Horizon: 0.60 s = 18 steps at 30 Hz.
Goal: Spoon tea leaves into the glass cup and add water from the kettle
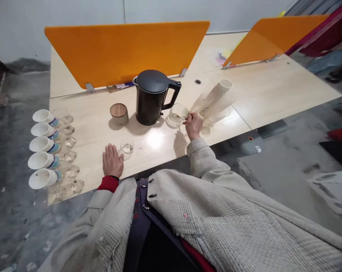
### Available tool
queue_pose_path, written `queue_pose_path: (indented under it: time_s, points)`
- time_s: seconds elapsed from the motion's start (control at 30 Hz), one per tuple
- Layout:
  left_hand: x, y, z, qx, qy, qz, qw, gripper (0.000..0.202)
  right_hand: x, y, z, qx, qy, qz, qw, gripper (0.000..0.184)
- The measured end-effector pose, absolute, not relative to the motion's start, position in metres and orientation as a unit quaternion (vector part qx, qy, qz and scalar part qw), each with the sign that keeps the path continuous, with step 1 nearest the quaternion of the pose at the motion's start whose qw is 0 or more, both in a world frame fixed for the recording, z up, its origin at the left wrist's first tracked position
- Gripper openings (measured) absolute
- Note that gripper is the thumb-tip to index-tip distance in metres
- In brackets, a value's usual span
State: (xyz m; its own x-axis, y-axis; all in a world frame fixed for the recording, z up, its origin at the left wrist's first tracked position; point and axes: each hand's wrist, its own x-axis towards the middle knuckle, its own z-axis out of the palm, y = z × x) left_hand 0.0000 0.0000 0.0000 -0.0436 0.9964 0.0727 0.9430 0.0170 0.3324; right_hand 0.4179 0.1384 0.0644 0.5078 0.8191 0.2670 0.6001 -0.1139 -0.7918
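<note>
Step in hand, by look of it: taking hold of glass cup [179, 113]; cup stands mid-desk, just right of black kettle [151, 96], under kettle handle; right hand [193, 125] pinched shut on cup handle; any lift calls for level carry, clearance from kettle handle and from paper cup stack [213, 96] lying behind; left hand [112, 160] flat, palm down, fingers extended, gripping nothing, at near edge of desk [91, 132], just beside small glass [127, 148]; white cups [43, 147] in row along left edge.
</note>
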Motion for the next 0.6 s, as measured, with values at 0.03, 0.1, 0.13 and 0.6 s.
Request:
queue_pose_path:
  time_s: [0.03,0.1,0.13,0.6]
  points:
    - [0.0,0.0,0.0,0.685,0.707,0.147,0.09,0.072,0.418,0.137,0.068,-0.743,-0.45,0.128,0.478,0.025]
    - [-0.001,0.0,-0.001,0.686,0.708,0.145,0.088,0.072,0.419,0.13,0.078,-0.738,-0.414,0.139,0.515,0.022]
    - [-0.001,0.0,-0.002,0.686,0.709,0.143,0.087,0.072,0.421,0.125,0.084,-0.729,-0.408,0.139,0.531,0.022]
    - [0.002,-0.002,0.0,0.676,0.717,0.118,0.122,0.073,0.312,0.024,0.168,-0.523,-0.629,0.295,0.493,0.036]
